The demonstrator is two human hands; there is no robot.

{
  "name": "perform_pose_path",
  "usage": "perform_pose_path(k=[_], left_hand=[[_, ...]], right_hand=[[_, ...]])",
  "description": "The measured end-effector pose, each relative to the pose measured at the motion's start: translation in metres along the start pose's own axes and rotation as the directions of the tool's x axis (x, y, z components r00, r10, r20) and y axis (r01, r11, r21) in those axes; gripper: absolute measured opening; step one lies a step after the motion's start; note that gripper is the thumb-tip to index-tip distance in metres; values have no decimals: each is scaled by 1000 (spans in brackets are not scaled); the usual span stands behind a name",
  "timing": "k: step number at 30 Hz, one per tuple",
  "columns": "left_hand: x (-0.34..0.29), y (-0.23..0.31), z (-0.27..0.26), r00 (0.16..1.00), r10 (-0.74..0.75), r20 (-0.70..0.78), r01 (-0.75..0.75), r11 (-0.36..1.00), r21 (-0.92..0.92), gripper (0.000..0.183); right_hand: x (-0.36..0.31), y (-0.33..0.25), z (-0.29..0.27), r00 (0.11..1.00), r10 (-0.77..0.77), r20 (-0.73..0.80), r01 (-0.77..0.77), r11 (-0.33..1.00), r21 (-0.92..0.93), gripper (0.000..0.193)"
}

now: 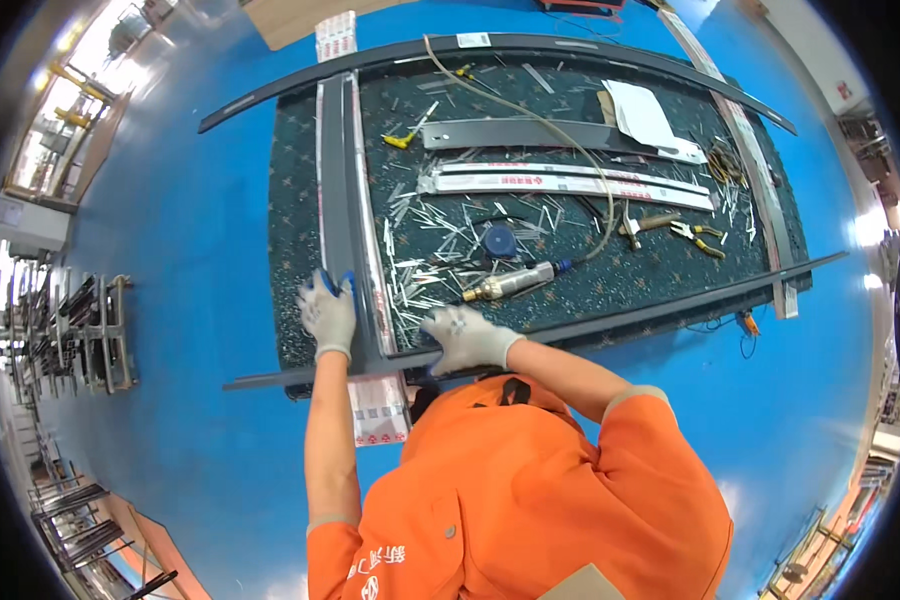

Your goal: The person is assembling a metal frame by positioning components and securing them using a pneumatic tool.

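Note:
Wearing a pale work glove with blue on the palm side, my left hand (327,318) grips the left edge of a wide dark metal profile (342,200) running away from me. Its thumb lies toward the profile's face and its fingertips point away. My right hand (468,340), gloved alike, is closed over a long thin dark profile (630,308) crossing the near side of the bench. The two profiles meet at a corner between my hands. Just beyond my right hand lies an air screwdriver (510,282) with a brass-coloured nose and a hose (560,130).
A dark carpeted bench (295,220) carries scattered white strips, a blue round object (499,240), a hammer (650,226), yellow-handled pliers (698,238) and a yellow-handled tool (400,141). Shorter profiles (570,180) and paper (638,112) lie beyond. A long profile (500,42) spans the far side.

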State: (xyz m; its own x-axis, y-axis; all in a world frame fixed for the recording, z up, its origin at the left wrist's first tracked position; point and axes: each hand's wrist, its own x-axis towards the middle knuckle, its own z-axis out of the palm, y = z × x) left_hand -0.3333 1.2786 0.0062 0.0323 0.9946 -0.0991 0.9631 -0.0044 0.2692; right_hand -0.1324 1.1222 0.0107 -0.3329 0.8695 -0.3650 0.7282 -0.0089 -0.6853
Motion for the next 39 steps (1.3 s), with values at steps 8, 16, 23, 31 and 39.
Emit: perform_pose_path(k=[8, 16, 23, 31, 39], left_hand=[[-10, -6, 8, 975, 201, -99, -192, 977, 90, 78], [-12, 4, 15, 950, 213, -229, -206, 977, 52, 72], [-25, 26, 10, 940, 279, -199, -261, 959, 111, 54], [-41, 38, 5, 895, 385, -224, -381, 922, 63, 37], [-25, 58, 19, 883, 428, -191, -424, 903, 66, 36]], right_hand=[[-63, 122, -63, 702, 180, -689, -298, 953, -55, 36], [-175, 295, -120, 261, 407, -875, -890, 454, -54, 33], [-160, 314, -146, 592, 366, -718, -766, 532, -360, 39], [-173, 272, -155, 536, 379, -754, -524, 850, 55, 34], [-70, 236, -195, 639, 305, -706, -493, 867, -73, 46]])
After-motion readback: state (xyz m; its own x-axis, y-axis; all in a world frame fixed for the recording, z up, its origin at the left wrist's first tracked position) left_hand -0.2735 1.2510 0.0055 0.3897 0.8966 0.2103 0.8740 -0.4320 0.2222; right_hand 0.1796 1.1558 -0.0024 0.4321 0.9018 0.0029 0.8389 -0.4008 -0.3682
